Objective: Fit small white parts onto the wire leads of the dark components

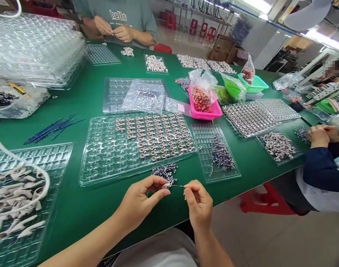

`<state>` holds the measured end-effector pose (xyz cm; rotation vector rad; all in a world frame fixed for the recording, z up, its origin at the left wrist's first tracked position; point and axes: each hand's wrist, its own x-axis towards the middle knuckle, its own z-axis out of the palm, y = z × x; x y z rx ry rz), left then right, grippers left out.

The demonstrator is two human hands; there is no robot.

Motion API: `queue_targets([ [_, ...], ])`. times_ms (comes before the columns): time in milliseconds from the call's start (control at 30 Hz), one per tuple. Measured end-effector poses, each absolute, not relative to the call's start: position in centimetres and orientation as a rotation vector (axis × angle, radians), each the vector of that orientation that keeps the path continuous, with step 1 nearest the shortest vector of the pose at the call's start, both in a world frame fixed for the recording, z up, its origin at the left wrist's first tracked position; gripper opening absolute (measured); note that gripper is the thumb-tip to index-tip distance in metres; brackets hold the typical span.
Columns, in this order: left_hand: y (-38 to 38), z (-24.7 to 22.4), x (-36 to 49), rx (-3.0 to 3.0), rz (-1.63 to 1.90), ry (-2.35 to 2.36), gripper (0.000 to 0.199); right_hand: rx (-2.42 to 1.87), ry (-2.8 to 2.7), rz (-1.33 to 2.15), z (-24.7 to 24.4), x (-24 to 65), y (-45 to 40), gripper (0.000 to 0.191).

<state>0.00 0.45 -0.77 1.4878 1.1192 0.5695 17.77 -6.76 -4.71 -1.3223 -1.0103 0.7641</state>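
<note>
Near the table's front edge, my left hand (143,198) pinches a small white earbud shell (167,185) between thumb and fingertips. A thin dark wire (176,185) runs from that shell across to my right hand (197,204), whose thumb and forefinger are closed on its end. Just behind my hands lies a small heap of short wired parts (165,172). Beyond it, a clear moulded tray (102,152) carries rows of white shells with copper-coloured round openings on its right part. My fingers hide most of the held shell.
To the right, a clear tray (201,163) bears a pile of short wires. White shells fill a tray (8,252) at left, near blue wires (51,128). Behind stands a pink basket (205,114) with bagged copper parts. Co-workers sit opposite and at right, their hands on small parts.
</note>
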Motion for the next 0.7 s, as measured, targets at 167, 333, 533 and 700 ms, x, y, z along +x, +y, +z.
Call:
queue_targets([
  [167,0.59,-0.53,0.05,1.478,0.565,1.129,0.025,-1.344,-1.019,0.77,-4.78,17.74,-6.92,0.011],
  [333,0.6,-0.63,-0.01,1.475,0.57,1.127,0.026,-1.358,-1.022,0.772,-4.66,17.67,-6.72,0.011],
  [533,0.52,-0.63,-0.1,1.48,0.585,1.117,0.026,-1.369,-1.015,0.767,-4.53,17.58,-6.53,0.012],
  [700,0.61,-0.68,-0.06,1.507,0.567,1.136,0.027,-1.391,-1.064,0.737,-4.31,17.46,-6.62,0.011],
])
